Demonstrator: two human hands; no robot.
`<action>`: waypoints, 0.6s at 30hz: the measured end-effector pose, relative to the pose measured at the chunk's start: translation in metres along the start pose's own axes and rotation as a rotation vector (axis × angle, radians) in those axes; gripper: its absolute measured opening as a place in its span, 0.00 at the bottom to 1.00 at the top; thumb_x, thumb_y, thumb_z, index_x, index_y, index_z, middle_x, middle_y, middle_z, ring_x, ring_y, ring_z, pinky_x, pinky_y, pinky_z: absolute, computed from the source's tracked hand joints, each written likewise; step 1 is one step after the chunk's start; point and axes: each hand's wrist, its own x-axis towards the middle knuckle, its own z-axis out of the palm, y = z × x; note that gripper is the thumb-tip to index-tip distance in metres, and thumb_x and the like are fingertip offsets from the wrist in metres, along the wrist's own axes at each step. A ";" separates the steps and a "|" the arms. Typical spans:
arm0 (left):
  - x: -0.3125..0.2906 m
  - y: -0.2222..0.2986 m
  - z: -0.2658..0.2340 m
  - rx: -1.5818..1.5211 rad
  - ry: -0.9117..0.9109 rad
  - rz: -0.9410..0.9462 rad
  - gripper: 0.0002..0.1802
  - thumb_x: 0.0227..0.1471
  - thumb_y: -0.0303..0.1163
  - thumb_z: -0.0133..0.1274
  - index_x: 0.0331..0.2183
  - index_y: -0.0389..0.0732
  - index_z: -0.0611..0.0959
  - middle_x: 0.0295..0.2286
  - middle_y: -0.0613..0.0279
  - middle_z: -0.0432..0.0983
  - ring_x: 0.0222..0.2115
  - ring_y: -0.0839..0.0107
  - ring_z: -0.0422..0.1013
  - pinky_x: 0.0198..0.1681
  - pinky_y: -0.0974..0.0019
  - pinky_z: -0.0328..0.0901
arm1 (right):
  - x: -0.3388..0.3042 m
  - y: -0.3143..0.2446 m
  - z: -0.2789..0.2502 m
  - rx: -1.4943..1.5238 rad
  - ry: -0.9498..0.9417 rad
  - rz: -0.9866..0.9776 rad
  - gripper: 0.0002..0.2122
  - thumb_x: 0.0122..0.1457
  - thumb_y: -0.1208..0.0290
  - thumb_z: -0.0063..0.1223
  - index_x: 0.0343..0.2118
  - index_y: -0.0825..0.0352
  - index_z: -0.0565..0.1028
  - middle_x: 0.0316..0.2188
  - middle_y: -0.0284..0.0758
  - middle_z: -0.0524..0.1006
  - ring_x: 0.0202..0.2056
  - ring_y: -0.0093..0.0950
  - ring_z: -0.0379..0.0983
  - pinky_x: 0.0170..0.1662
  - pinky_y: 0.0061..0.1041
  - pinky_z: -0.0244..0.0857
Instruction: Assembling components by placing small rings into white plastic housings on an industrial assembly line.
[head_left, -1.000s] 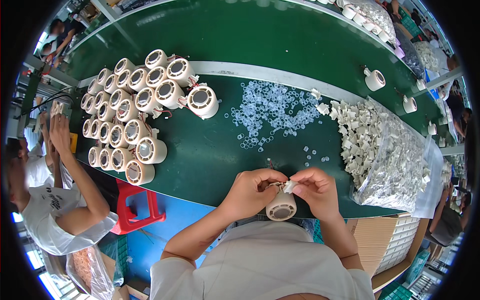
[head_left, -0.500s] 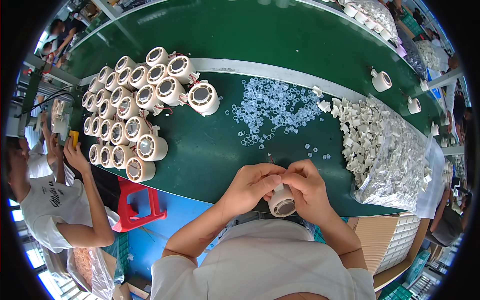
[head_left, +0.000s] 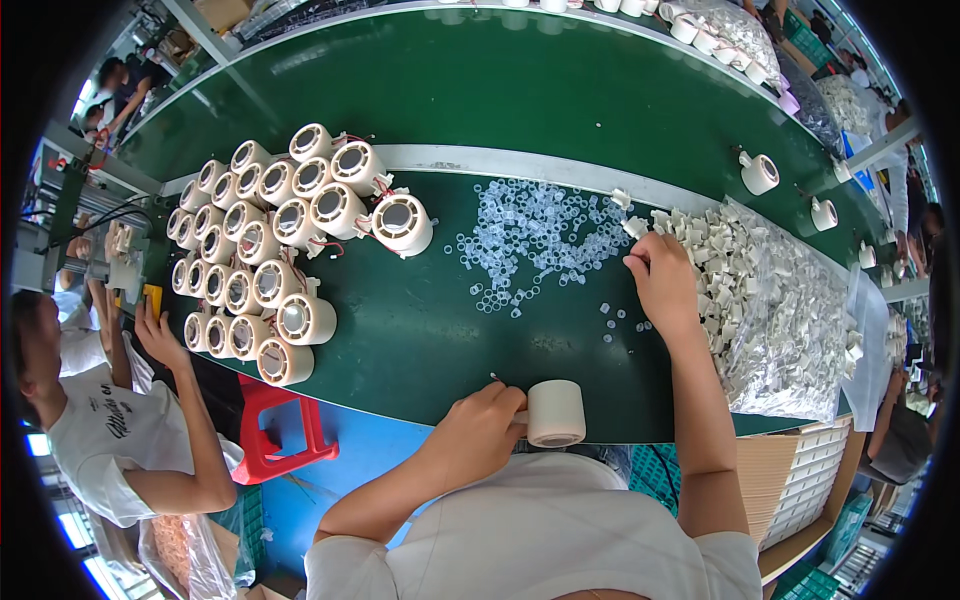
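At the near table edge my left hand is closed round the side stub of a white cylindrical motor unit. The unit's plain curved side shows, and the fingers hide most of the stub. My right hand reaches out to the left border of a heap of small white plastic clips. Its thumb and fingers are pinched together; whatever may be between them is too small to make out. Just beyond the fingertips lies a loose white clip. Clear plastic rings are spread out left of this hand.
Rows of white motor units with wires stand at the left. A clear plastic bag lies over the clips. More units sit on the belt beyond the metal rail. A co-worker sits left, near a red stool.
My right hand has left the motor unit and moved forward and right to the clips. My left hand has shifted slightly left and nearer, and the unit has turned to show its side.
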 end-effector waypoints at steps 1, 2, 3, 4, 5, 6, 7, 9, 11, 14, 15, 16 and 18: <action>-0.001 0.000 0.000 0.096 0.004 0.034 0.12 0.43 0.18 0.53 0.35 0.34 0.76 0.25 0.61 0.72 0.21 0.74 0.66 0.24 0.71 0.62 | 0.001 0.001 0.001 -0.040 -0.042 0.012 0.07 0.49 0.79 0.53 0.33 0.68 0.73 0.29 0.36 0.73 0.28 0.32 0.69 0.34 0.26 0.64; -0.001 0.001 -0.003 0.098 0.013 0.028 0.12 0.43 0.18 0.53 0.35 0.34 0.76 0.25 0.61 0.72 0.21 0.74 0.66 0.24 0.71 0.62 | 0.000 -0.003 -0.001 0.021 -0.016 0.001 0.07 0.48 0.80 0.53 0.32 0.67 0.73 0.28 0.36 0.73 0.28 0.32 0.69 0.33 0.27 0.65; 0.001 0.003 -0.008 0.009 -0.017 -0.002 0.13 0.44 0.18 0.54 0.36 0.34 0.75 0.25 0.60 0.72 0.21 0.74 0.66 0.25 0.71 0.63 | -0.004 -0.009 -0.005 0.081 0.011 -0.008 0.06 0.48 0.80 0.54 0.31 0.67 0.74 0.27 0.35 0.73 0.27 0.33 0.69 0.32 0.27 0.65; 0.005 0.005 -0.014 -0.082 -0.047 -0.027 0.13 0.44 0.19 0.54 0.36 0.34 0.75 0.25 0.60 0.72 0.21 0.73 0.67 0.27 0.70 0.64 | -0.008 -0.016 -0.012 0.082 0.011 -0.016 0.06 0.48 0.80 0.54 0.31 0.67 0.74 0.27 0.35 0.73 0.27 0.33 0.69 0.32 0.27 0.65; 0.008 0.005 -0.018 -0.173 -0.077 -0.059 0.13 0.44 0.19 0.54 0.36 0.33 0.75 0.25 0.60 0.71 0.22 0.72 0.67 0.28 0.70 0.65 | -0.015 -0.028 -0.019 0.292 0.058 -0.014 0.06 0.48 0.81 0.54 0.30 0.67 0.74 0.27 0.35 0.73 0.26 0.31 0.69 0.31 0.25 0.65; 0.010 0.004 -0.019 -0.265 -0.108 -0.089 0.13 0.44 0.20 0.54 0.37 0.33 0.75 0.26 0.59 0.71 0.22 0.72 0.67 0.29 0.70 0.66 | -0.023 -0.039 -0.025 0.503 0.104 -0.009 0.05 0.48 0.82 0.54 0.29 0.67 0.74 0.27 0.35 0.73 0.25 0.28 0.68 0.30 0.23 0.64; 0.010 0.003 -0.018 -0.266 -0.105 -0.090 0.13 0.44 0.20 0.54 0.37 0.33 0.75 0.26 0.59 0.71 0.22 0.72 0.67 0.29 0.70 0.66 | -0.034 -0.050 -0.031 0.588 0.159 -0.025 0.06 0.47 0.83 0.54 0.29 0.68 0.74 0.27 0.35 0.74 0.25 0.26 0.68 0.30 0.21 0.64; 0.014 0.000 -0.010 -0.823 0.029 -0.103 0.13 0.46 0.20 0.55 0.38 0.34 0.75 0.27 0.58 0.72 0.24 0.70 0.69 0.30 0.69 0.66 | -0.055 -0.071 -0.037 0.674 0.213 -0.042 0.07 0.46 0.85 0.55 0.28 0.68 0.74 0.27 0.34 0.74 0.25 0.24 0.68 0.30 0.20 0.63; 0.020 0.002 -0.005 -1.372 0.164 -0.107 0.14 0.47 0.21 0.55 0.39 0.35 0.75 0.29 0.56 0.74 0.26 0.69 0.71 0.30 0.68 0.66 | -0.072 -0.087 -0.040 0.899 0.200 -0.126 0.08 0.44 0.87 0.56 0.28 0.69 0.75 0.27 0.35 0.74 0.25 0.23 0.68 0.29 0.18 0.63; 0.028 0.012 0.000 -1.445 0.255 -0.086 0.14 0.48 0.22 0.55 0.39 0.35 0.75 0.30 0.55 0.74 0.27 0.68 0.71 0.32 0.69 0.66 | -0.085 -0.100 -0.035 0.975 0.150 -0.125 0.08 0.44 0.87 0.56 0.28 0.69 0.76 0.27 0.35 0.74 0.25 0.22 0.68 0.29 0.18 0.63; 0.030 0.015 0.001 -1.484 0.300 -0.075 0.14 0.48 0.22 0.55 0.40 0.35 0.75 0.30 0.55 0.74 0.28 0.68 0.71 0.33 0.69 0.66 | -0.088 -0.103 -0.034 1.010 0.123 -0.124 0.08 0.44 0.88 0.56 0.28 0.69 0.76 0.27 0.35 0.75 0.25 0.22 0.68 0.29 0.17 0.63; 0.031 0.016 0.002 -1.523 0.346 -0.064 0.14 0.48 0.23 0.55 0.40 0.35 0.75 0.31 0.54 0.74 0.28 0.67 0.71 0.34 0.69 0.67 | -0.089 -0.104 -0.034 1.045 0.096 -0.123 0.08 0.44 0.88 0.56 0.28 0.69 0.76 0.27 0.35 0.75 0.25 0.22 0.68 0.29 0.17 0.63; 0.031 0.016 0.005 -1.496 0.350 -0.049 0.15 0.48 0.23 0.55 0.40 0.35 0.74 0.31 0.55 0.74 0.29 0.68 0.71 0.34 0.70 0.66 | -0.088 -0.107 -0.034 1.062 0.091 -0.099 0.09 0.44 0.88 0.56 0.28 0.69 0.76 0.26 0.35 0.75 0.24 0.22 0.67 0.29 0.17 0.61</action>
